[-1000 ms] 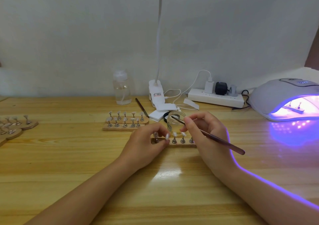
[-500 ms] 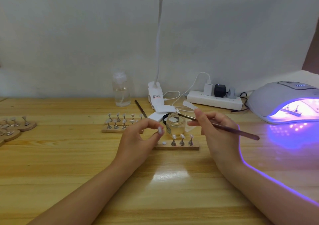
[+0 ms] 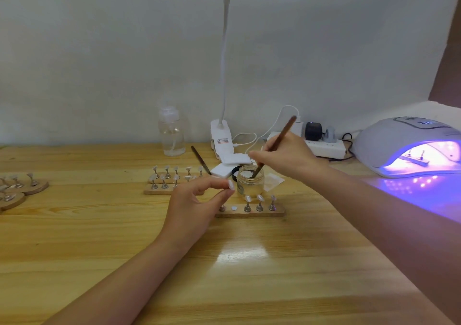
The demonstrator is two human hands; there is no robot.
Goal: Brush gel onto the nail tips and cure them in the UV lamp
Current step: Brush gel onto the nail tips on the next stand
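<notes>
Moved: my right hand point(image 3: 287, 157) tipped the brush point(image 3: 274, 145) into the jar point(image 3: 250, 182).
Right: grips brush.
Left: my left hand point(image 3: 197, 200) pinches a tip point(image 3: 230, 184) beside jar.

Glossy wooden table point(image 3: 99, 262), clear glass jar point(image 3: 250, 183)

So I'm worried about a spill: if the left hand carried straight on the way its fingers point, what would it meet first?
Probably the gel jar: the left hand, pinching a nail tip, points right at it. Depth is unclear.
</notes>
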